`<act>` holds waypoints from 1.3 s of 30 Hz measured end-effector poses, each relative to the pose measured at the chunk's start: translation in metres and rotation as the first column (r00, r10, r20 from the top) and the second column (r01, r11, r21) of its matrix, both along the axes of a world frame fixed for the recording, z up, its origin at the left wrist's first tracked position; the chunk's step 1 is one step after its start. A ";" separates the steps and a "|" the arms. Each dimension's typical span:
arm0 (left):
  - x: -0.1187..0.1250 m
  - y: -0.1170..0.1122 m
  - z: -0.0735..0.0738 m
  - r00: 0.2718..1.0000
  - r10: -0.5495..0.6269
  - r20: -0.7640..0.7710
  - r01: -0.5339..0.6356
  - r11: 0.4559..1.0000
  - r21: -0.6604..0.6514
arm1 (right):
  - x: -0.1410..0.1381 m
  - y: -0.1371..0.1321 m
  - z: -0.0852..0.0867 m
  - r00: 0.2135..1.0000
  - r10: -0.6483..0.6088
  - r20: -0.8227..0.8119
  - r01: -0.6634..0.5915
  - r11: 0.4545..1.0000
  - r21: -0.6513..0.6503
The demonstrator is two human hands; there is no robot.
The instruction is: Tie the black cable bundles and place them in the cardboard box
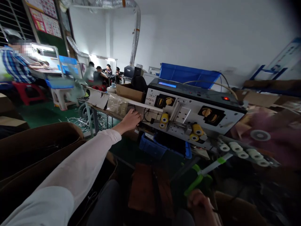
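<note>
While the left hand curls at the feed machine on the worktop, the right hand sits low.

Left: half-closed, grip unclear, just beside thin black cables. Machine: pale metal panel, yellow rollers, white rollers. Right: fingers curled, grip unclear, near green-handled cutters.

Small factory workshop. A roller-fed machine stood on a bench; workers sat at far benches, under silver ducting, on a green floor.
</note>
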State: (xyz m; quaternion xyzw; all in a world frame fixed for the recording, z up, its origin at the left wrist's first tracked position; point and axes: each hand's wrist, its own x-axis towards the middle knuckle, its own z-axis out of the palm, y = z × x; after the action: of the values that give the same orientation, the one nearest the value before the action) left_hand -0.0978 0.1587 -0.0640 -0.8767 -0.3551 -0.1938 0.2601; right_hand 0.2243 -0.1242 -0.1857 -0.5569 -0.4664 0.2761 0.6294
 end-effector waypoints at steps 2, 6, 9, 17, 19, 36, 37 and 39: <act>-0.004 -0.025 0.002 0.998 -0.068 0.003 0.068 0.997 -0.036 | -0.009 -0.001 -0.006 0.999 0.045 -0.004 -0.045 0.997 -0.060; -0.005 -0.110 -0.020 0.971 -0.233 0.045 0.233 0.902 -0.364 | -0.022 -0.001 -0.023 0.965 0.260 -0.045 -0.261 0.916 -0.304; -0.004 -0.187 -0.055 0.970 -0.238 0.043 0.202 0.704 -0.681 | -0.040 0.000 -0.040 0.834 0.525 -0.169 -0.547 0.746 -0.379; 0.020 -0.278 -0.145 0.731 0.621 0.283 0.564 -0.316 -0.763 | -0.115 0.010 -0.080 0.499 0.608 -0.618 -0.853 0.472 -0.224; 0.026 -0.279 -0.159 0.594 0.775 0.218 0.682 -0.340 -0.647 | -0.126 0.020 -0.078 0.446 0.518 -0.730 -0.852 0.496 -0.169; 0.020 -0.261 -0.168 0.347 0.885 0.312 0.889 -0.204 -0.410 | -0.136 0.070 -0.056 0.547 0.248 -0.799 -0.534 0.839 -0.106; 0.019 -0.262 -0.170 0.312 0.896 0.315 0.894 -0.166 -0.415 | -0.135 0.080 -0.049 0.584 0.241 -0.775 -0.494 0.863 -0.104; 0.014 -0.263 -0.175 0.239 0.917 0.320 0.907 -0.092 -0.411 | -0.138 0.105 -0.029 0.647 0.256 -0.718 -0.441 0.894 -0.078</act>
State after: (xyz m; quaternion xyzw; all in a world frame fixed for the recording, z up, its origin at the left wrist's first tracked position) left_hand -0.0839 -0.1040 -0.2391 -0.3068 -0.4079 -0.3285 -0.7948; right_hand 0.0866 -0.0187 -0.2151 -0.3855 -0.2588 0.6354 0.6170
